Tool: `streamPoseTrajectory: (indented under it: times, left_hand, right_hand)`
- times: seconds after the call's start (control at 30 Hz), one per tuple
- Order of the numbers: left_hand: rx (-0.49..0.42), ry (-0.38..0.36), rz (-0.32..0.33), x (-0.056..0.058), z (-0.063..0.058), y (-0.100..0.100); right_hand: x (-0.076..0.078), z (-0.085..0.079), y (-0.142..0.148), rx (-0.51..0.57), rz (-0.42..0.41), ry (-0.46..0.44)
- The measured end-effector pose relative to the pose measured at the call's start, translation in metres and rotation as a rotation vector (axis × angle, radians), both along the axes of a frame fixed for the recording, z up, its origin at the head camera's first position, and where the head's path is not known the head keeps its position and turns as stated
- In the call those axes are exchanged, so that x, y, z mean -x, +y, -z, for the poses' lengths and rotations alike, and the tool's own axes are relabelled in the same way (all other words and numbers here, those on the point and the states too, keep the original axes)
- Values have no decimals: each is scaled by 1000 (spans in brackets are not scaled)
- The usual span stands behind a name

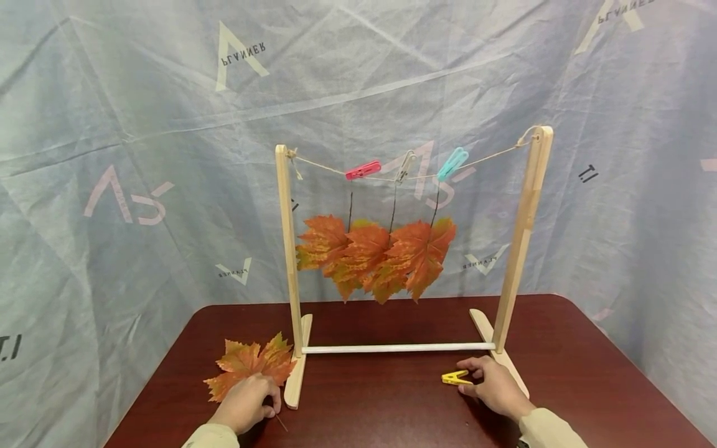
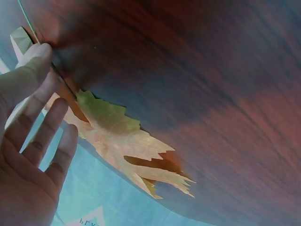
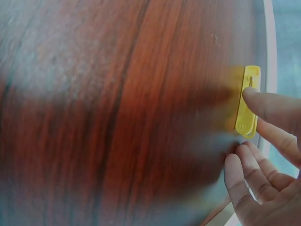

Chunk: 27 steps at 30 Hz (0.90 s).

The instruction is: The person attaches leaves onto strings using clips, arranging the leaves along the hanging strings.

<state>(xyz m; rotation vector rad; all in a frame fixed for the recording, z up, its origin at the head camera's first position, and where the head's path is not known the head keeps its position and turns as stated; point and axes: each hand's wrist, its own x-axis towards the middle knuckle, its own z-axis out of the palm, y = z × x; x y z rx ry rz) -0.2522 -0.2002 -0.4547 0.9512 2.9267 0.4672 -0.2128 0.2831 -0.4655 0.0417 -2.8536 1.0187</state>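
Observation:
My left hand (image 1: 250,401) pinches the thin stem of an orange maple leaf (image 1: 241,367) at the table's left side. In the left wrist view the stem (image 2: 64,81) passes between thumb and index finger, and the leaf blade (image 2: 117,136) spreads beyond the fingers. My right hand (image 1: 495,386) pinches a yellow clothespin (image 1: 456,378) low over the table, beside the rack's right foot. The right wrist view shows the thumb against the side of the clothespin (image 3: 245,110), with the other fingers loosely bent below.
A wooden rack (image 1: 521,239) with a string stands ahead. Pink (image 1: 363,170), pale (image 1: 406,167) and teal (image 1: 452,164) clothespins sit on the string, above three hanging maple leaves (image 1: 366,249). A white crossbar (image 1: 398,348) joins the feet on the dark red table (image 1: 381,398).

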Motion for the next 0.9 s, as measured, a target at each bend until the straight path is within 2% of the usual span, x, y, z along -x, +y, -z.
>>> streamPoseTrajectory:
  times: [0.27, 0.53, 0.9]
  left_hand:
    - [-22, 10, 9, 2, 2, -1]
    - [-38, 20, 65, 5, -4, 0]
    - [-13, -1, 72, 9, -13, 3]
  right_hand:
    - [1, 2, 1, -35, -2, 16]
    - [1, 3, 0, -42, -7, 16]
    - [0, -5, -3, -5, 17, -25]
